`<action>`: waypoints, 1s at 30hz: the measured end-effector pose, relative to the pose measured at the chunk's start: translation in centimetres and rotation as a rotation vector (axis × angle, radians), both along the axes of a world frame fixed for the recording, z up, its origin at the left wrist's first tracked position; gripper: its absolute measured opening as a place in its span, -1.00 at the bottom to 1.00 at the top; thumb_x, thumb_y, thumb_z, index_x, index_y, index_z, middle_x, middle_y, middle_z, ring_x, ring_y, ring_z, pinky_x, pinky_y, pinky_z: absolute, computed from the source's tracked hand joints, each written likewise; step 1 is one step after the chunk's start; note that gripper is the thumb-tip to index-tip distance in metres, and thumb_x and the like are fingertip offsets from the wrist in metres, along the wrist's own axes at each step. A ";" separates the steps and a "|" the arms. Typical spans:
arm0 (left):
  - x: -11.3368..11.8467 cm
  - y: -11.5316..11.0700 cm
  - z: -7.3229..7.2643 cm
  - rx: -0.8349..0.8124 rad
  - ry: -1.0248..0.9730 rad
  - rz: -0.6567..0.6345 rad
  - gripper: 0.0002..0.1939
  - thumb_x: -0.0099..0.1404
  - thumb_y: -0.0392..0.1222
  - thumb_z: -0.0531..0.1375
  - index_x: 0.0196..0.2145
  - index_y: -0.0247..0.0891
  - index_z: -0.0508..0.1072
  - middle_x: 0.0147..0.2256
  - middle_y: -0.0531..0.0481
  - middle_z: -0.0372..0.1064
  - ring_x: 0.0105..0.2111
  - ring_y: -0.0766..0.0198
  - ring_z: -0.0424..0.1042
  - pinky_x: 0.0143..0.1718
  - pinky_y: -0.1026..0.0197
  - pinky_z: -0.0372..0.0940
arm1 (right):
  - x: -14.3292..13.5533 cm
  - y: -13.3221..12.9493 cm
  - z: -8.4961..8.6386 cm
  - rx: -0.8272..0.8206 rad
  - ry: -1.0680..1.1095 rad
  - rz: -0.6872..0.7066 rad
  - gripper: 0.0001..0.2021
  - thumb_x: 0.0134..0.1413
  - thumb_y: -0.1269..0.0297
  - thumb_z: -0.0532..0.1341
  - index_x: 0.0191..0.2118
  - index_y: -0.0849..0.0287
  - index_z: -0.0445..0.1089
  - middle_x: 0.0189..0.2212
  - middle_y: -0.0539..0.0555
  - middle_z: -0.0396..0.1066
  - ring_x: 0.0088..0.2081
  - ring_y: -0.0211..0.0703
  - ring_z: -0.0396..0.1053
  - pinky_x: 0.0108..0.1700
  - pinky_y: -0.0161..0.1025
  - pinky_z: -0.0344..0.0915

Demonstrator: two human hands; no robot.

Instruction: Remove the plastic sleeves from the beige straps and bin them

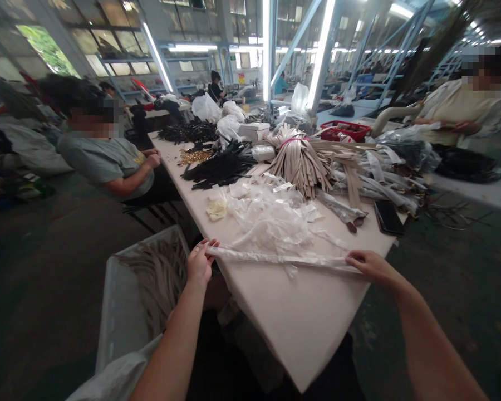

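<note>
- Stretching across the lower middle of the frame, a whitish strip (275, 259) is running from hand to hand; whether it is touching the tabletop along its length, I cannot tell.
- The left hand (200, 263), left of centre, is gripping one end between thumb and fingers, just at the table's left edge.
- The right hand (368, 264), right of centre, is pinching the strip near its other end, by the right edge.
- Below the strip, the pale table (294, 323) is narrowing to a corner at bottom centre, giving the hands room on the near side.
- Beyond the strip, crumpled plastic (271, 217) is crowding the far side and lying close to it.
- At the right edge, a black phone (389, 218) is lying near the corner.
- At lower left, a white crate (112, 301) of beige straps is standing beside the table, close under the left arm.
- Farther up, black straps (221, 164), a beige bundle (298, 156) and a red basket (345, 131) are filling the surface.
- Co-workers are sitting at left (108, 161) and upper right (459, 106).
- Tube lights (267, 50) are shining at upper centre, and dark floor (384, 345) is showing at both sides.
</note>
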State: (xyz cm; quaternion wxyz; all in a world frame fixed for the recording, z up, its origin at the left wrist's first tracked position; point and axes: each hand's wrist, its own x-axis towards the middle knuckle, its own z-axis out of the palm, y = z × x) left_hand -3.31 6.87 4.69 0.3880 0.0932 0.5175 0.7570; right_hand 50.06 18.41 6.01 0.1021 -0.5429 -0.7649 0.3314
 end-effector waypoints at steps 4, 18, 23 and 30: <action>-0.2 -0.3 -0.5 -0.016 -0.043 -0.053 -0.86 0.28 -0.45 0.15 -0.22 -0.31 0.38 -0.26 -0.20 0.54 -0.22 0.09 0.58 -0.15 0.01 0.45 | -0.6 -0.6 0.2 0.008 0.088 0.013 -0.59 0.05 0.08 0.18 -0.03 0.18 0.48 -0.36 0.07 0.50 -0.31 -0.08 0.41 -0.21 -0.23 0.28; -1.0 1.0 -2.6 -0.052 -0.091 0.065 -0.87 0.32 -0.47 0.12 -0.27 -0.30 0.37 -0.30 -0.15 0.52 -0.26 0.17 0.57 -0.15 0.09 0.46 | 4.2 -2.4 -0.4 -0.105 0.021 -0.060 -0.58 -0.06 -0.02 0.30 -0.11 0.13 0.49 -0.35 0.06 0.53 -0.33 -0.09 0.45 -0.27 -0.26 0.32; -0.9 1.1 -2.4 -0.069 -0.098 0.055 -0.89 0.35 -0.45 0.12 -0.23 -0.32 0.38 -0.29 -0.16 0.52 -0.26 0.19 0.57 -0.14 0.10 0.47 | 4.2 -4.4 -1.7 0.090 -0.104 -0.033 -0.68 -0.12 0.08 0.35 -0.22 0.11 0.51 -0.30 0.09 0.51 -0.26 -0.04 0.44 -0.16 -0.22 0.31; -0.3 1.1 -2.4 -0.082 -0.134 0.053 -0.87 0.35 -0.44 0.10 -0.21 -0.31 0.40 -0.27 -0.16 0.51 -0.23 0.19 0.57 -0.10 0.06 0.47 | 4.8 -6.2 -2.9 0.233 -0.094 -0.252 -0.64 -0.12 -0.05 0.34 -0.28 0.13 0.51 -0.26 0.15 0.50 -0.19 0.07 0.45 -0.11 -0.11 0.33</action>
